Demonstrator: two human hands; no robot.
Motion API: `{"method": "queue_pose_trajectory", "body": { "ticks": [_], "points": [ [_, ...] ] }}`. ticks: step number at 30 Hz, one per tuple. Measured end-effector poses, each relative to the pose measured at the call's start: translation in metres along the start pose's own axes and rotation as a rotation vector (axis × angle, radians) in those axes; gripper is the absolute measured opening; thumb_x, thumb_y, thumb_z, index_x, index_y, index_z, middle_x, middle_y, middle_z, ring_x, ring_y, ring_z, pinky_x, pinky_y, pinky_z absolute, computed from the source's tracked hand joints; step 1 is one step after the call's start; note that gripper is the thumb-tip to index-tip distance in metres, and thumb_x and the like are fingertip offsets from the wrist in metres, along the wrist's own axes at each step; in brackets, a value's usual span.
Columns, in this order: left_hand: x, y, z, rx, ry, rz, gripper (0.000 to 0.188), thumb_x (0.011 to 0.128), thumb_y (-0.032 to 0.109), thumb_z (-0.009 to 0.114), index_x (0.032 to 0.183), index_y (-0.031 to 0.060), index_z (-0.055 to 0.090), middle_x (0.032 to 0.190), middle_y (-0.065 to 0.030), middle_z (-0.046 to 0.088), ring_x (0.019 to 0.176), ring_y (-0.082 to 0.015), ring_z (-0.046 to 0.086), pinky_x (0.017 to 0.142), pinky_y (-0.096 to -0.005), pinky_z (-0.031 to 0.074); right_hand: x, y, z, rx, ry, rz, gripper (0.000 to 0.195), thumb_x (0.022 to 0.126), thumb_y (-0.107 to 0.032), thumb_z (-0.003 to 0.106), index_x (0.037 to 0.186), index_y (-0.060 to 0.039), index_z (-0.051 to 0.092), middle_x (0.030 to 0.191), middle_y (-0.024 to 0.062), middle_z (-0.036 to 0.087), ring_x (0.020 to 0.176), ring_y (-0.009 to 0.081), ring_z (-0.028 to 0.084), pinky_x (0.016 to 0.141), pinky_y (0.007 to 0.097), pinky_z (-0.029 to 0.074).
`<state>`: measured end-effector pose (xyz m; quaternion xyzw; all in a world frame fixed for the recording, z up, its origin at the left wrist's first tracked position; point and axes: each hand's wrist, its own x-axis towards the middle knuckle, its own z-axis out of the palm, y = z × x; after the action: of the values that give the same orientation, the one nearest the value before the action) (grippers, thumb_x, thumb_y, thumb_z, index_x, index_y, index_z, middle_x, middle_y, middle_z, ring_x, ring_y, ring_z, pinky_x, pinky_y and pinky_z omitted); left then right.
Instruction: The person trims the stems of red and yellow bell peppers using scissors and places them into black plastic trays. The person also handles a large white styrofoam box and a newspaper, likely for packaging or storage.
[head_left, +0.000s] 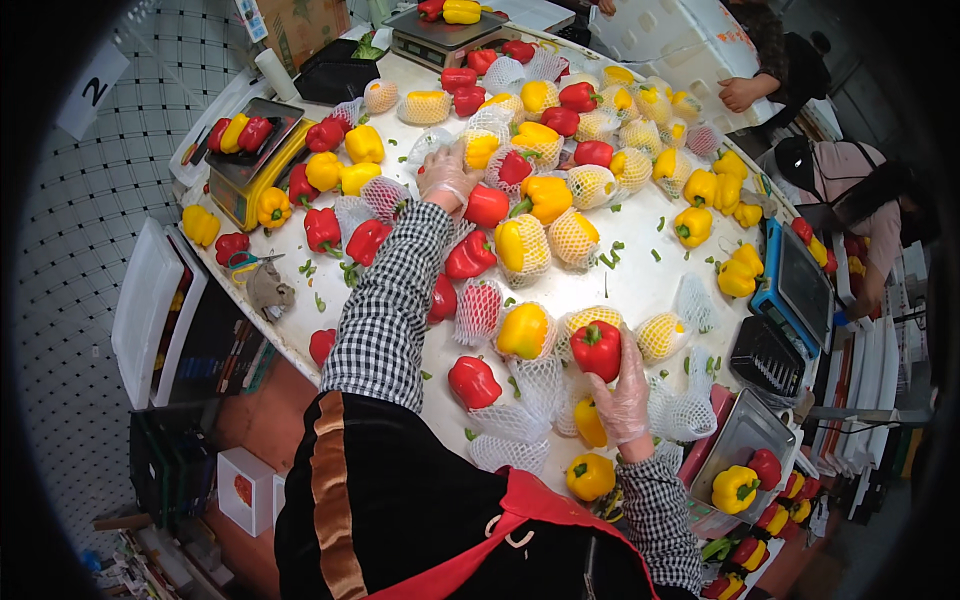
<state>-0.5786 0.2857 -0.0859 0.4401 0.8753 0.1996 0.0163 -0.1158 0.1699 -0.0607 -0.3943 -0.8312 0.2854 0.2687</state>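
My right hand (624, 401), in a clear plastic glove, grips a red bell pepper (597, 351) with its green stem end up. Stretched out across the table, my gloved left hand (448, 174) reaches into the pile, palm down. Its fingertips are hidden, with a trace of red beneath them. Close by it lie a red pepper (487, 206) and a yellow pepper (481, 151) in a white foam net. Beside my right hand, a netted yellow pepper (523, 331) and a bare red one (473, 382) rest on the white table (637, 262), near empty foam nets (514, 424).
A yellow scale (244, 191) bearing peppers stands left, near scissors (251, 260). Right are a blue scale (784, 277), a black tray (766, 356) and a metal scale pan (780, 439) with two peppers. One co-worker's hand (741, 93) touches a white foam box (660, 45); another person bends at right.
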Motion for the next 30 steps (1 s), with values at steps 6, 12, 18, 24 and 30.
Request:
{"method": "queue_pose_trajectory", "body": {
  "ticks": [6,12,18,24,30],
  "points": [
    [-0.017,-0.023,0.013,0.143,0.124,0.212,0.015,0.087,0.021,0.068,0.087,0.0134,0.081,0.092,-0.0112,0.076,0.099,-0.0296,0.070,0.091,-0.0461,0.052,0.007,-0.006,0.010,-0.004,-0.068,-0.012,0.103,0.075,-0.010,0.087,0.162,-0.0053,0.031,0.151,0.0258,0.050,0.135,0.0438,0.053,0.113,0.0496,0.045],
    [-0.109,-0.014,-0.017,-0.021,0.155,0.428,0.020,0.093,0.023,0.066,0.094,0.0052,0.075,0.098,-0.0160,0.074,0.093,-0.0347,0.071,0.088,-0.0464,0.055,0.005,-0.028,0.010,-0.141,-0.096,-0.110,0.104,0.073,-0.012,0.087,0.162,-0.0096,0.034,0.138,0.0235,0.055,0.124,0.0432,0.057,0.108,0.0496,0.047],
    [-0.131,0.025,-0.059,-0.139,-0.034,0.272,0.022,0.096,0.027,0.069,0.110,0.0111,0.075,0.104,-0.0151,0.070,0.102,-0.0352,0.069,0.084,-0.0463,0.057,0.009,-0.031,0.016,0.037,-0.189,0.027,0.103,0.073,-0.018,0.089,0.161,-0.0100,0.037,0.125,0.0202,0.057,0.113,0.0415,0.060,0.099,0.0472,0.052],
    [-0.059,0.041,-0.026,-0.260,0.214,0.350,0.025,0.097,0.019,0.065,0.120,0.0117,0.073,0.116,-0.0150,0.070,0.106,-0.0374,0.068,0.092,-0.0471,0.055,0.013,-0.031,0.011,0.059,-0.231,0.058,0.089,0.081,-0.016,0.086,0.157,-0.0047,0.041,0.132,0.0226,0.059,0.118,0.0417,0.062,0.100,0.0459,0.054],
    [0.040,0.034,0.032,0.032,0.207,0.266,0.034,0.097,0.018,0.062,0.129,0.0120,0.071,0.143,-0.0136,0.061,0.125,-0.0366,0.062,0.111,-0.0442,0.047,0.004,-0.024,-0.013,0.088,-0.072,0.065,0.060,0.087,-0.005,0.077,0.143,0.0012,0.057,0.136,0.0249,0.061,0.122,0.0401,0.064,0.103,0.0440,0.054]
  ]
}}
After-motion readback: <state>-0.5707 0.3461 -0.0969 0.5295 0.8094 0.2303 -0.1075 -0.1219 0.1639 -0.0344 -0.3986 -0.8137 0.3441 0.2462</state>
